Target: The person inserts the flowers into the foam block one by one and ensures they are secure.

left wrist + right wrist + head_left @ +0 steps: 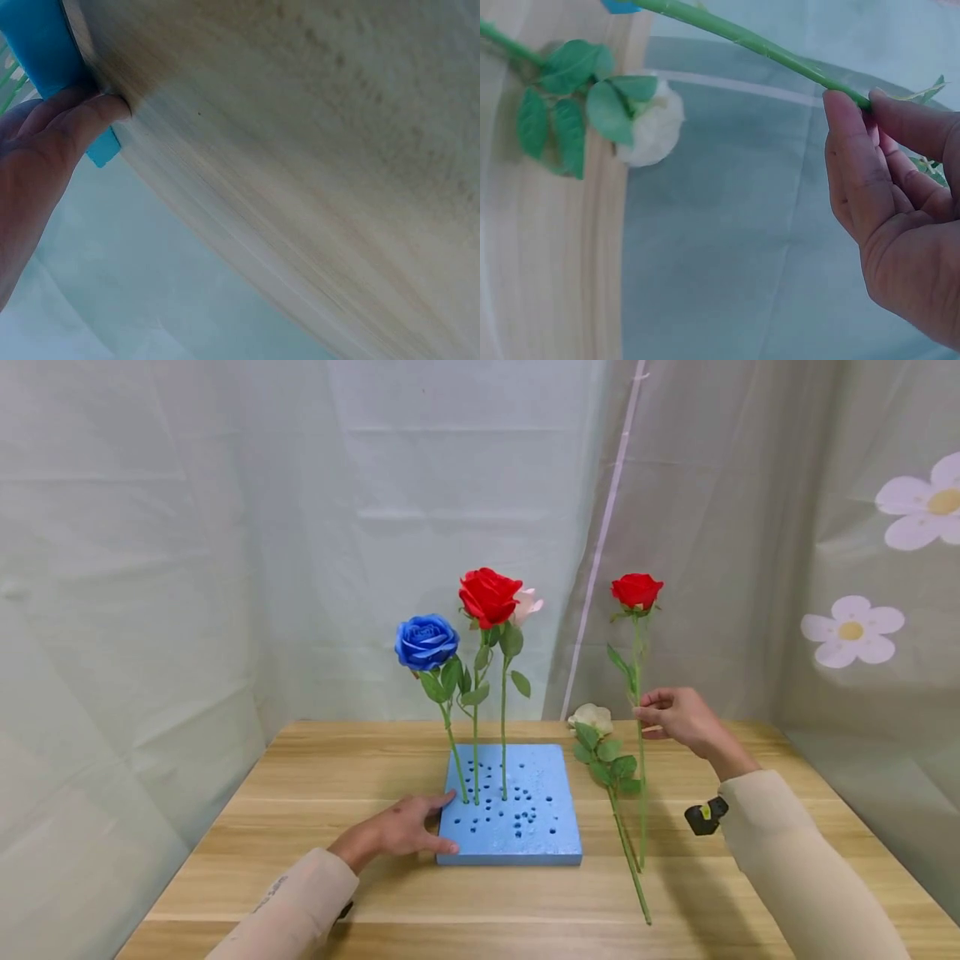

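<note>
Upright in the right hand (678,720) is a red rose (637,591) on a long green stem (761,46), pinched between thumb and fingertips. The left hand (405,824) rests against the left side of a blue foam block (536,852) with many holes, thumb by its front corner and fingers spread along the edge. Standing in the block are a blue rose (426,642), another red rose (489,597) and a pale pink flower (528,605), partly hidden behind that red one. A white rose (591,718) with green leaves lies right of the block.
The wood-grain table (315,777) carries the block and the lying rose. Pale curtains (465,460) hang behind and at both sides, the right one printed with large flowers. A small black device (705,817) sits at the right cuff.
</note>
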Available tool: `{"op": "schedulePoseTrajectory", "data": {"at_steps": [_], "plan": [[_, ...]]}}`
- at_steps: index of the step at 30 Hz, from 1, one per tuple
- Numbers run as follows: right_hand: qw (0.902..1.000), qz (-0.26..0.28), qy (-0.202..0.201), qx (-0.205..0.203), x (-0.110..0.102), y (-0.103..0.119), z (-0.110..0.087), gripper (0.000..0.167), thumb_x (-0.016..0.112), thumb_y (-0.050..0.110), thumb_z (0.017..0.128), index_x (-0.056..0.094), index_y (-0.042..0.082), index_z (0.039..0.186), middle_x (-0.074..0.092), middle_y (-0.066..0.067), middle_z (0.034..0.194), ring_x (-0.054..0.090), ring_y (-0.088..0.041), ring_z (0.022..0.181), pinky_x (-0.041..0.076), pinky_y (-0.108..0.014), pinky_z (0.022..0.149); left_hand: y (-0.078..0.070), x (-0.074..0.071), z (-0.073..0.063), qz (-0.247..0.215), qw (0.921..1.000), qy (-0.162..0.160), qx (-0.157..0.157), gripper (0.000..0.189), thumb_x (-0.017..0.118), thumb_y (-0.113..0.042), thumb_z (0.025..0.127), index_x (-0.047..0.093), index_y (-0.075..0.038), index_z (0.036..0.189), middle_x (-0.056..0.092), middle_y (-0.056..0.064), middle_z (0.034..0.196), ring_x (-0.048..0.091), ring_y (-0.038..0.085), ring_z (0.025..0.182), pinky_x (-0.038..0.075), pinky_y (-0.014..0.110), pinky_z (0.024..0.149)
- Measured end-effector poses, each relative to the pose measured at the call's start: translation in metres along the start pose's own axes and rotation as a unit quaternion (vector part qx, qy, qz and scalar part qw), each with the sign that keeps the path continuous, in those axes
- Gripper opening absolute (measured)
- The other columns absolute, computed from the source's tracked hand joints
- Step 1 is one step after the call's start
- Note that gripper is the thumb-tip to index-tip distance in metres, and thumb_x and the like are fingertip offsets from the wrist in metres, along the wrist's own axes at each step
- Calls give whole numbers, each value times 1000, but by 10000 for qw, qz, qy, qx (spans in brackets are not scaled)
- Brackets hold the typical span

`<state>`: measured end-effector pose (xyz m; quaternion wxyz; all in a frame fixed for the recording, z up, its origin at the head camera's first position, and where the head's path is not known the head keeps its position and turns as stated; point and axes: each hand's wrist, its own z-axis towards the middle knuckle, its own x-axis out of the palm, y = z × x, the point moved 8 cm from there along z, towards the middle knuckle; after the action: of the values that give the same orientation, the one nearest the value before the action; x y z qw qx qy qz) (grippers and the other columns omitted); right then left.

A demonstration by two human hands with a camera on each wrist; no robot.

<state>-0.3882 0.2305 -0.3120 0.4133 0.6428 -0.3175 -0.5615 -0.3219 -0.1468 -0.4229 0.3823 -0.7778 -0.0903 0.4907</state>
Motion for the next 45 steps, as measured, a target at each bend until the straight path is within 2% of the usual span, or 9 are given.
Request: {"op": "schedulePoseTrajectory", "data": {"at_steps": [7, 13, 21, 26, 30, 35, 41, 45], "plan": [[9999, -61, -73, -63, 2, 19, 6, 24, 59, 10, 101, 54, -10, 114, 61, -15, 98, 65, -20, 85, 60, -30, 77, 0, 0, 0, -69, 10000, -23, -7, 96, 83, -38, 82, 33, 6, 151, 35, 24, 155, 34, 38, 143, 30, 52, 115], [9998, -141, -54, -121, 6, 30, 9, 23, 58, 11, 102, 54, -9, 114, 60, -15, 100, 66, -25, 88, 60, -31, 77, -1, 0, -1, -27, 10000, -4, 14, 95, 82, -38, 82, 33, 7, 151, 36, 25, 154, 35, 39, 142, 31, 53, 114], [9997, -101, -133, -198, 13, 44, 14, 25, 60, 12, 101, 55, -9, 115, 61, -14, 101, 64, -23, 89, 60, -32, 78, 0, 0, 1, -14, 10000, 5, 1, 95, 82, -39, 82, 33, 6, 151, 36, 24, 155, 35, 38, 142, 30, 53, 115], [9993, -170, -266, -221, 16, 52, 19, 25, 60, 14, 102, 57, -8, 115, 62, -19, 106, 66, -22, 87, 60, -29, 77, 0, 0, 1, 19, 10000, -8, 8, 95, 82, -38, 82, 34, 6, 151, 36, 25, 154, 35, 39, 142, 30, 53, 115], [9989, -124, -361, -287, 18, 58, 23, 24, 59, 13, 102, 57, -8, 113, 62, -24, 109, 68, -26, 87, 59, -26, 75, -1, 0, 0, 4, 10000, -24, 44, 95, 83, -37, 82, 34, 7, 151, 36, 26, 154, 34, 39, 143, 30, 53, 115], [9983, -144, -447, -357, 21, 65, 27, 23, 60, 13, 101, 58, -8, 111, 63, -22, 107, 68, -23, 85, 59, -24, 74, -2, 0, 0, -4, 10000, -29, 67, 94, 83, -36, 82, 34, 7, 151, 36, 26, 154, 35, 39, 142, 31, 53, 114], [9984, -44, -489, -295, 26, 72, 30, 23, 61, 11, 100, 58, -8, 111, 63, -17, 102, 65, -12, 76, 58, -21, 73, -1, 0, 0, 3, 9999, -34, 106, 94, 83, -36, 83, 34, 8, 150, 36, 26, 154, 35, 39, 142, 31, 53, 114], [9983, 39, -512, -266, 31, 75, 33, 23, 61, 10, 100, 58, -9, 112, 63, -18, 102, 64, -12, 75, 58, -21, 72, -2, 0, 0, -7, 9999, -23, 111, 94, 83, -35, 83, 33, 8, 150, 36, 26, 154, 35, 39, 142, 31, 53, 114]]}}
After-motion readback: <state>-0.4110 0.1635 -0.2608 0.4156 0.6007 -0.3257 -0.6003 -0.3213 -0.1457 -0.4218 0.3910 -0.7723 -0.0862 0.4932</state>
